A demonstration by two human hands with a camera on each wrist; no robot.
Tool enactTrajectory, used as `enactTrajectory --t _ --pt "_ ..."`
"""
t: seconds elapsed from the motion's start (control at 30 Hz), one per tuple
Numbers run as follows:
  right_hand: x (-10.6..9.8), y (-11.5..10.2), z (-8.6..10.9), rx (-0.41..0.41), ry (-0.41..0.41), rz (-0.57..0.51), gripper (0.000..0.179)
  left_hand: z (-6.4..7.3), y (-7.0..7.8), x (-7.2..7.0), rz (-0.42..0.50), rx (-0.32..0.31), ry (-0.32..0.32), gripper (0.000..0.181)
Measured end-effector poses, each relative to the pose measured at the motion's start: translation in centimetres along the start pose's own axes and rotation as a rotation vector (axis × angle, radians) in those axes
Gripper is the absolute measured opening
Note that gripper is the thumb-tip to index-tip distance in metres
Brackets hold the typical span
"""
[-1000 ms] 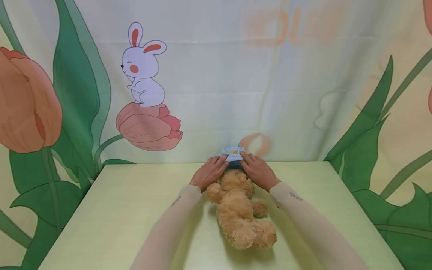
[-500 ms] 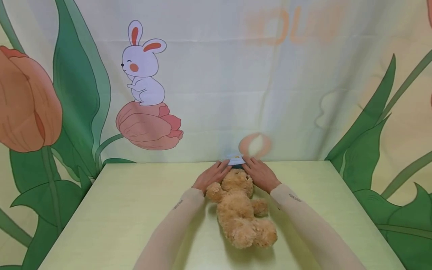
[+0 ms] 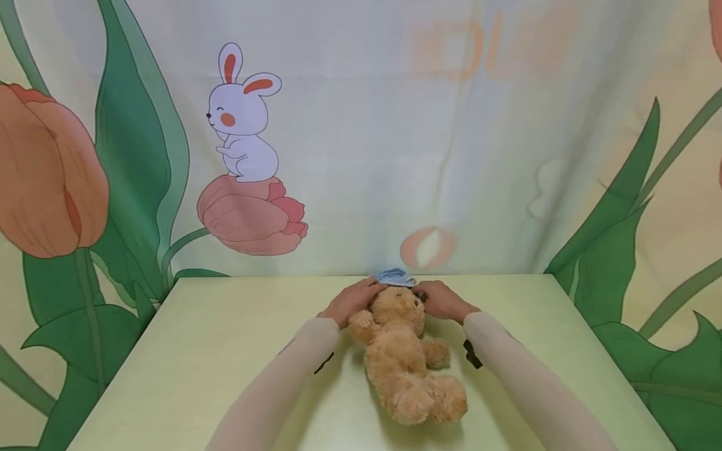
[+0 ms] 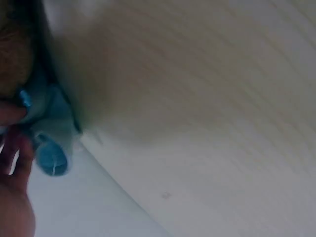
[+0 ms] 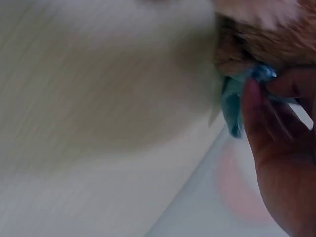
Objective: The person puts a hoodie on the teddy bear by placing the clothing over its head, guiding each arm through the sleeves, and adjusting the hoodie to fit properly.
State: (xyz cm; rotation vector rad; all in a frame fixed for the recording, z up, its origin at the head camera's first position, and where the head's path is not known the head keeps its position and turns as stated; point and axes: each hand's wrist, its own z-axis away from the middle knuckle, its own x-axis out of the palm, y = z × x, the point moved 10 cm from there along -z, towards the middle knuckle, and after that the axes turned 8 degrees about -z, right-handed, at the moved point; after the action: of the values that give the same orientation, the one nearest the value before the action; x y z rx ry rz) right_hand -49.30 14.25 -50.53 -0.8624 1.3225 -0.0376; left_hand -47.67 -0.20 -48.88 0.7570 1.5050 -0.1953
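Note:
A tan plush teddy bear [image 3: 395, 357] lies on its back on the table, head toward the far edge. A small light blue cloth garment [image 3: 393, 276] is bunched at the top of its head; its exact kind cannot be told. My left hand [image 3: 352, 302] is at the left of the head, and in the left wrist view its thumb and fingers pinch the blue cloth [image 4: 54, 118]. On the other side, my right hand [image 3: 445, 300] pinches the garment's edge, where the right wrist view shows a shiny blue bit [image 5: 264, 73] by the fingertips. The head partly hides the fingers.
The pale yellow-green table [image 3: 242, 357] ends at a hanging cloth backdrop [image 3: 361, 156] printed with a rabbit, tulips and leaves. The garment lies close to that backdrop. Dark straps [image 3: 472, 354] show under the sleeves.
The garment has come down from against the backdrop onto the top of the bear's head. Both hands have moved from lying flatter over the cloth to pinching its edges. The bear stays in place.

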Motion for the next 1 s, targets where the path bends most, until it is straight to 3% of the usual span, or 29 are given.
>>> enactTrajectory --t 0.03,0.1,0.23,0.33,0.43,0.63,0.77,0.9,1.0 --pt "0.2 0.2 0.3 0.018 -0.033 -0.049 0.037 0.3 -0.1 0.0 0.054 -0.016 -0.022 0.032" --pt "0.5 0.4 1.0 0.055 -0.096 -0.131 0.041 1.0 0.4 -0.3 0.056 0.022 -0.057 0.041" --pt "0.4 0.6 2.0 0.127 -0.182 -0.208 0.057 1.8 0.0 -0.9 0.228 -0.045 -0.118 0.049" --pt "0.3 0.6 2.3 0.149 -0.201 -0.201 0.064 2.0 -0.3 -0.6 0.232 -0.078 -0.179 0.067" --pt "0.3 0.1 2.2 0.112 -0.175 -0.166 0.061 1.9 -0.4 -0.3 0.193 -0.075 -0.208 0.077" --pt "0.3 -1.5 1.8 0.019 -0.114 -0.173 0.053 2.0 -1.0 -0.5 0.179 -0.084 -0.195 0.066" --pt "0.3 -2.3 1.8 -0.016 -0.103 -0.185 0.053 2.2 -1.4 -0.6 0.229 -0.126 -0.181 0.058" --pt "0.2 -2.8 2.0 -0.035 -0.089 -0.175 0.059 2.5 -1.7 -0.6 0.295 -0.199 -0.165 0.066" --pt "0.3 -2.9 2.2 -0.026 -0.090 -0.159 0.058 2.6 -1.7 -0.6 0.287 -0.219 -0.160 0.070"
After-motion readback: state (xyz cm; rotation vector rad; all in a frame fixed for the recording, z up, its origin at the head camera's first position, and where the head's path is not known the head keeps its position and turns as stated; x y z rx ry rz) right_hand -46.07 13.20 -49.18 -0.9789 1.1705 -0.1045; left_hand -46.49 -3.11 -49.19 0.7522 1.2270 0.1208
